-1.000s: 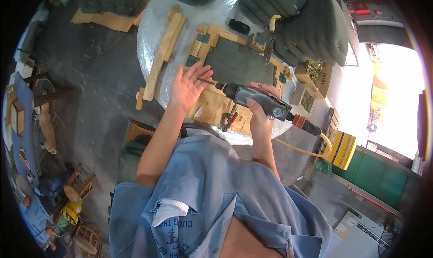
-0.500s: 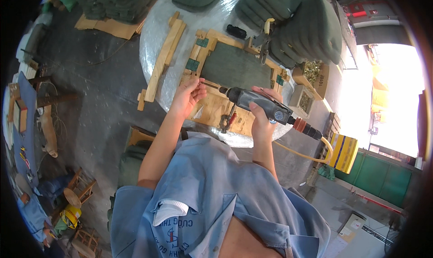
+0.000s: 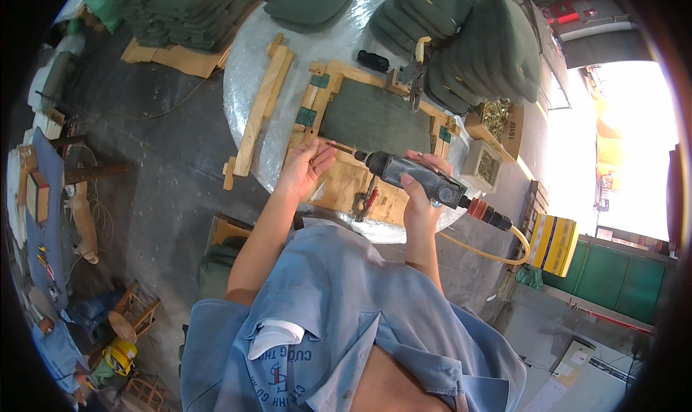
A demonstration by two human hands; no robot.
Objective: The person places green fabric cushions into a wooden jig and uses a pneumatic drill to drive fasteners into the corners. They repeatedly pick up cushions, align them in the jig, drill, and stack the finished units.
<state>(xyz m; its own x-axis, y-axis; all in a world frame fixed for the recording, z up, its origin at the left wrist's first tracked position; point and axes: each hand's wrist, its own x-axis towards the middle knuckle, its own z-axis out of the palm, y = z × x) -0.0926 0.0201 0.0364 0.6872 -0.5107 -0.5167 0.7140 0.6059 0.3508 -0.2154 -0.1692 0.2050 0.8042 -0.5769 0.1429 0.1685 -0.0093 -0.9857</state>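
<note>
My right hand point(image 3: 419, 199) is wrapped round the body of a dark air screwdriver point(image 3: 404, 173). The tool lies nearly level, its long thin bit pointing left. At the bit's tip is my left hand point(image 3: 306, 167), thumb and forefinger pinched together, the other fingers loosely curled; whatever small thing they hold is too small to make out. Beneath the tool sits a wooden jig point(image 3: 339, 178) with green pads, framing a dark green padded panel point(image 3: 378, 116). A toggle clamp point(image 3: 412, 80) stands at the jig's far side. Another clamp with a red handle point(image 3: 371, 198) is at its near side.
The jig rests on a round table wrapped in plastic film point(image 3: 249, 59). Wooden bars point(image 3: 261, 113) lie to its left, stacked green pads point(image 3: 490, 48) at the far right. Boxes of small metal parts point(image 3: 496, 116) stand right. A yellow hose point(image 3: 490, 250) trails from the tool.
The view has shifted slightly, and both hands and the screwdriver appear a little lower in it. My right hand keeps its hold; my left stays pinched at the bit's tip.
</note>
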